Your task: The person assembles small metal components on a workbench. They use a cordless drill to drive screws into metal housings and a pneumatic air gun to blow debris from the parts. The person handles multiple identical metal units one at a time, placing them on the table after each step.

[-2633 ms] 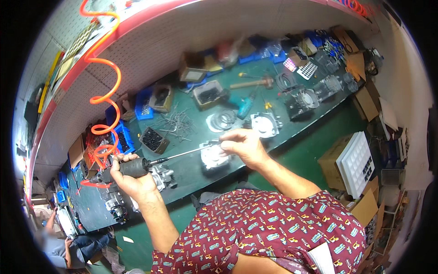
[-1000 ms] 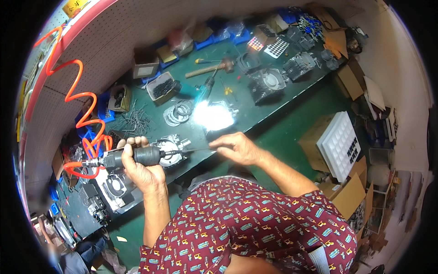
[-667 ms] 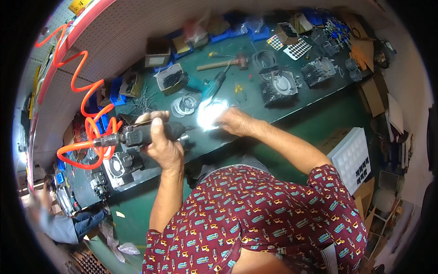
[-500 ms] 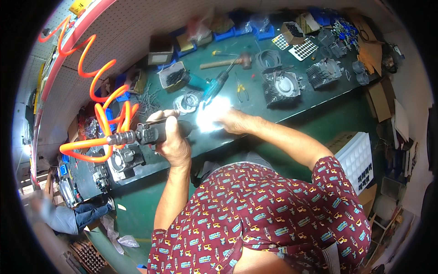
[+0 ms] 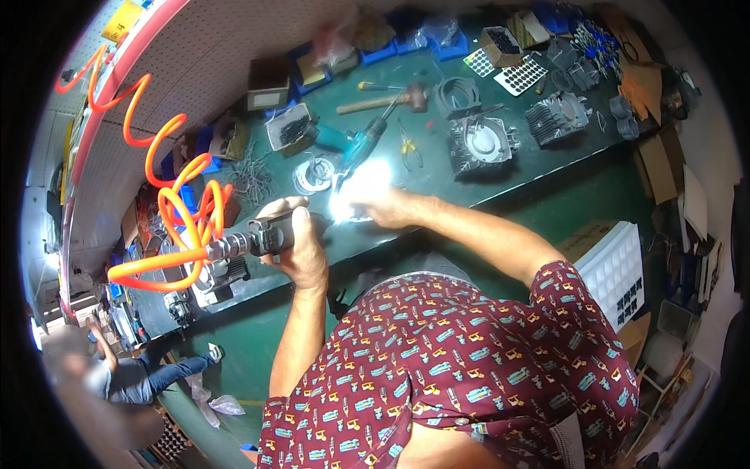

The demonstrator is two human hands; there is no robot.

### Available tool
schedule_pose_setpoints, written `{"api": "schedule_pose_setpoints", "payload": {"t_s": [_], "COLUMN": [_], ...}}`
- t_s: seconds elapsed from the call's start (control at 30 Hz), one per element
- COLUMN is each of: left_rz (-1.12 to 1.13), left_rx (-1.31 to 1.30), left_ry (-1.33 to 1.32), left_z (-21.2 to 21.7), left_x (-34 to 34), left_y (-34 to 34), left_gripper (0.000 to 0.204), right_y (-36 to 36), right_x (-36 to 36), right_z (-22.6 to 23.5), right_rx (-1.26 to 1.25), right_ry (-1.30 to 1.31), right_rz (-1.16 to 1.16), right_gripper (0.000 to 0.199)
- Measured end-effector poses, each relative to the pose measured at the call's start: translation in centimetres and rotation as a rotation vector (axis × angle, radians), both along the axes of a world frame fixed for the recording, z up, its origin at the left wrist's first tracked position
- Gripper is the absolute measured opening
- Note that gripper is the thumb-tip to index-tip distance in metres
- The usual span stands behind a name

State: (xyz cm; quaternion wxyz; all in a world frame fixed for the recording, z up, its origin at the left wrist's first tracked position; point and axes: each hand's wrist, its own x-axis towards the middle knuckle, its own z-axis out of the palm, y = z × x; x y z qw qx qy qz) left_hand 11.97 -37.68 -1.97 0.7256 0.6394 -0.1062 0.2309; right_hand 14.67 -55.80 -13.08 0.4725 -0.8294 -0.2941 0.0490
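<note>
My left hand [image 5: 303, 256] is wrapped round a dark air tool [image 5: 273, 237], its metal coupling joined to an orange coiled hose [image 5: 160, 262]. The tool's front end points toward my right hand. My right hand [image 5: 397, 209] is over the bench's near edge, fingers bent around something washed out by a bright glare [image 5: 366, 186]. What it holds cannot be made out. Just beyond the glare lies a teal power drill [image 5: 361, 147], with round metal rings [image 5: 314, 175] to its left. Yellow-handled pliers [image 5: 410, 150] rest to the right of the drill.
A hammer [image 5: 383, 103] lies farther back on the green bench [image 5: 539, 168]. Finned metal castings [image 5: 483, 142] sit to the right, and an open box of small dark parts [image 5: 291, 131] stands behind the rings. Another person [image 5: 129, 379] is at the far left, below the bench's end.
My left hand and the tool have shifted slightly right and down, while my right hand has moved a little left. At far left, the other person's arm is now raised.
</note>
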Motion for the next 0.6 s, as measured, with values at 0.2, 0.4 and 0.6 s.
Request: {"api": "schedule_pose_setpoints", "payload": {"t_s": [0.2,0.4,0.6], "left_rz": [-0.106,-0.162,-0.189], "left_rx": [0.168,0.226,0.307], "left_ry": [-0.013,0.001,-0.035], "left_z": [0.2,-0.3,-1.0], "left_x": [-0.8,-1.8,-1.9], "left_y": [-0.5,-0.7,0.6], "left_gripper": [0.035,0.041,0.036], "right_y": [-0.8,0.7,0.8], "right_x": [-2.0,-2.2,-2.2], "right_z": [-1.0,-4.8,-3.5], "right_rx": [0.077,0.195,0.185], "right_ry": [-0.291,0.059,0.127], "right_rz": [-0.678,-0.672,-0.701], "right_gripper": [0.044,0.045,0.044]}}
